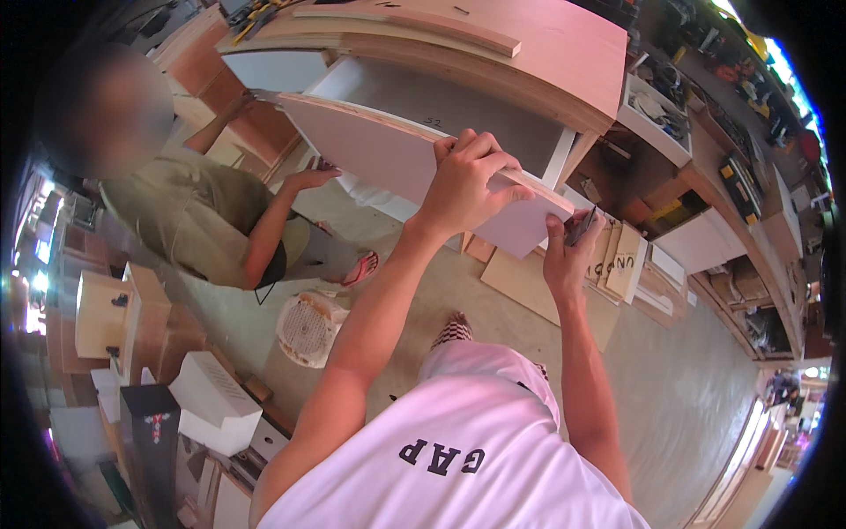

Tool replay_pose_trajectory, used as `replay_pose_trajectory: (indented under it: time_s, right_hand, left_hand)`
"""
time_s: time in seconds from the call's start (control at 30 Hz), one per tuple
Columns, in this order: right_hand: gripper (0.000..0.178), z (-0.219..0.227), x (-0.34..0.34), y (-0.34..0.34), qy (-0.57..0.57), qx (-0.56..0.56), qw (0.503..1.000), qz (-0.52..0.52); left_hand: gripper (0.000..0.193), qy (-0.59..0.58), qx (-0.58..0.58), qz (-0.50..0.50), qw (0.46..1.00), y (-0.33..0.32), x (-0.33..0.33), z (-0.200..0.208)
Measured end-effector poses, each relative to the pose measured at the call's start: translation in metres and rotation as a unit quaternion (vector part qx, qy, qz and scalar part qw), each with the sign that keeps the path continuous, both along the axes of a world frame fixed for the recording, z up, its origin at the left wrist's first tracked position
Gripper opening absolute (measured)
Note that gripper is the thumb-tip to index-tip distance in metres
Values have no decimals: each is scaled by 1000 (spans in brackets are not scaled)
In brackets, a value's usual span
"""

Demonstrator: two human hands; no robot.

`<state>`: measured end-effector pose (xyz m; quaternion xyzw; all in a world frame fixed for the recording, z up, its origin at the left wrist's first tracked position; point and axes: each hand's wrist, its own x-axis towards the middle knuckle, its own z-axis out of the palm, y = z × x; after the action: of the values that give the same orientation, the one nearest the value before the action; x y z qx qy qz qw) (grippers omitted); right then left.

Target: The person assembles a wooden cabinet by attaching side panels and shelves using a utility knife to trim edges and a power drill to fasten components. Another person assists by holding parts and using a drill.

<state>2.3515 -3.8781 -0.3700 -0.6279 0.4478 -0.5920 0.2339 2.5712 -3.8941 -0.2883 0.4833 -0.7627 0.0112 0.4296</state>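
A pulled-out drawer (410, 97) sticks out of a wooden cabinet, its wide pale front panel (370, 150) facing me. My left hand (470, 181) is closed over the panel's top edge near its right end, fingers bent over toward the drawer's inside. At the panel's right end, my right hand (571, 251) is closed round a small dark grey flat piece (582, 227), its kind unclear. The right thumb lies close to the panel's corner. A co-worker's one hand (313, 176) is below the panel's left part, the other near its far left end.
The cabinet's pinkish top (564, 35) carries a wooden strip (423, 26). Boards and cardboard (621, 264) lean at the right, near a cluttered workbench (705, 167). A round, worn stool or bucket (308, 328) stands on the floor. Boxes (211, 401) crowd the lower left.
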Motion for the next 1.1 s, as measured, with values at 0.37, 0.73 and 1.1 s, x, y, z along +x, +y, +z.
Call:
replay_pose_trajectory:
  time_s: [0.37,0.73,1.1]
  right_hand:
    - [30,-17,18,60,-42,26,997,51]
    - [25,-15,21,95,-15,7,999,35]
    - [25,-8,38,131,-78,59,995,-29]
  left_hand:
    - [47,-87,18,42,995,67,4,1]
    - [45,-118,46,50,991,102,7,12]
    - [55,-157,157,-159,962,81,23,70]
